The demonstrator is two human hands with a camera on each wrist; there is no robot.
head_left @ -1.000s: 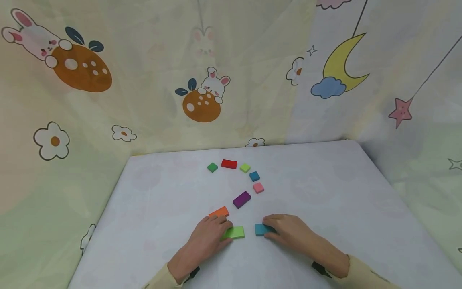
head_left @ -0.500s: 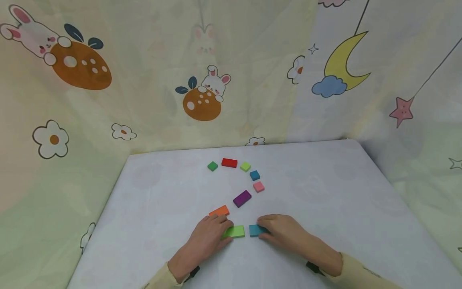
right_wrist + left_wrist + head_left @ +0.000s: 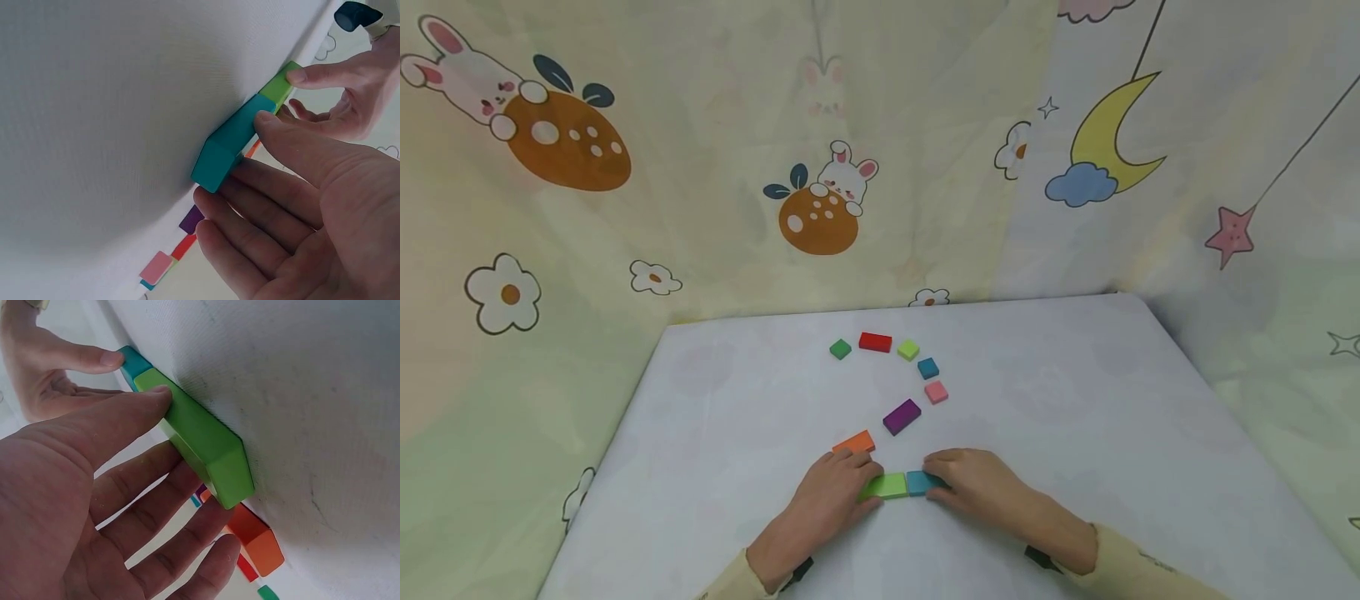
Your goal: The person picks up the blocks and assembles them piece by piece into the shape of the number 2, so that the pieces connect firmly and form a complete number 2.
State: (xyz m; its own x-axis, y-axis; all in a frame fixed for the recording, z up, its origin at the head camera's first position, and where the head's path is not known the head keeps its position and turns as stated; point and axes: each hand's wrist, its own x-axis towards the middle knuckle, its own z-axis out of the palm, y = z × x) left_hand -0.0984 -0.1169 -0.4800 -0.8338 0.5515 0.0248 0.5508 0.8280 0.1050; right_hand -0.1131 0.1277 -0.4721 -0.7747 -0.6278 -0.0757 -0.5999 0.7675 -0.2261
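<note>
My left hand [image 3: 831, 492] pinches a light green rectangular block [image 3: 200, 431] between thumb and fingers on the white table. From the other side, my right hand [image 3: 981, 492] holds a teal rectangular block [image 3: 234, 137] the same way. The two blocks lie end to end in one row, their short ends meeting in both wrist views. Just beyond my left fingertips is an orange block [image 3: 855, 442], partly covered by that hand in the head view. A purple block [image 3: 902, 417] lies farther up, tilted on the table plane.
A curve of small blocks continues toward the back: pink [image 3: 936, 392], blue [image 3: 928, 367], lime [image 3: 908, 349], red [image 3: 876, 342] and dark green [image 3: 840, 349]. The white table [image 3: 737, 400] is bordered by a printed cloth backdrop [image 3: 715, 192] behind and at the sides.
My right hand has slid the teal block leftward across the table until its end meets the light green block. My left hand has stayed on the green block.
</note>
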